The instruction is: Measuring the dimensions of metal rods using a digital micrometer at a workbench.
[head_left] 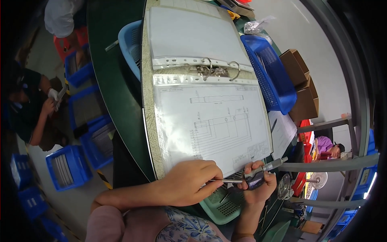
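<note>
L. hand [188, 183] pinched metal rod [232, 181] while R. hand [260, 191] gripped micrometer [257, 178] at rod's far end, prob. for alignment.

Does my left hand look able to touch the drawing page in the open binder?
Probably yes: the left hand is by the lower edge of the drawing page, with nothing seen between, though it holds a thin metal rod.
</note>
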Available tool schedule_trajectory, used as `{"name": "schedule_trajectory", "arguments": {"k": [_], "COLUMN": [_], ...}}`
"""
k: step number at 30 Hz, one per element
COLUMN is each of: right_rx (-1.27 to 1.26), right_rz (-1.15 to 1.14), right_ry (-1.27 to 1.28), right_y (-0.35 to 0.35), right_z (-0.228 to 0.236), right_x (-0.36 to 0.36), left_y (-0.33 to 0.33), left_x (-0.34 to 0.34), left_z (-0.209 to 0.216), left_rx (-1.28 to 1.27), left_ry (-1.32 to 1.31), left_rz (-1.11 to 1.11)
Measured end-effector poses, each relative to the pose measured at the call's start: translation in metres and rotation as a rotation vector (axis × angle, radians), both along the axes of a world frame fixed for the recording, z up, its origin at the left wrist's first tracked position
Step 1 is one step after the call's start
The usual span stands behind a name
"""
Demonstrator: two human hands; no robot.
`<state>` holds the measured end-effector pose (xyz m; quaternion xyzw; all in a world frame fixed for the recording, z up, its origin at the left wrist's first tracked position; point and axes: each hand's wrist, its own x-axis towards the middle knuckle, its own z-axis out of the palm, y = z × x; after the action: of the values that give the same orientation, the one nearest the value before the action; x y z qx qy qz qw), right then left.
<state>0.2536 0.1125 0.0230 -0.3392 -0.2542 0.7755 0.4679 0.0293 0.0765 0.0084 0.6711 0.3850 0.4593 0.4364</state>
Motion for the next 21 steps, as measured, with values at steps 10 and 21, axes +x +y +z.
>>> {"name": "schedule_trajectory", "arguments": {"k": [10,21], "right_rx": [-0.088,-0.088], "right_rz": [0.013,0.022], "right_ry": [-0.005,-0.036], "right_y": [0.002,0.0031], "right_z": [-0.0053,-0.0049], "right_x": [0.0047,0.0044], "left_y": [-0.0017,-0.0015], "left_x": [0.0009,0.001], "left_z": [-0.0026,-0.0037], "left_rx": [0.027,0.041], "left_ry": [-0.008,0.001], "left_rz": [0.009,-0.005]}}
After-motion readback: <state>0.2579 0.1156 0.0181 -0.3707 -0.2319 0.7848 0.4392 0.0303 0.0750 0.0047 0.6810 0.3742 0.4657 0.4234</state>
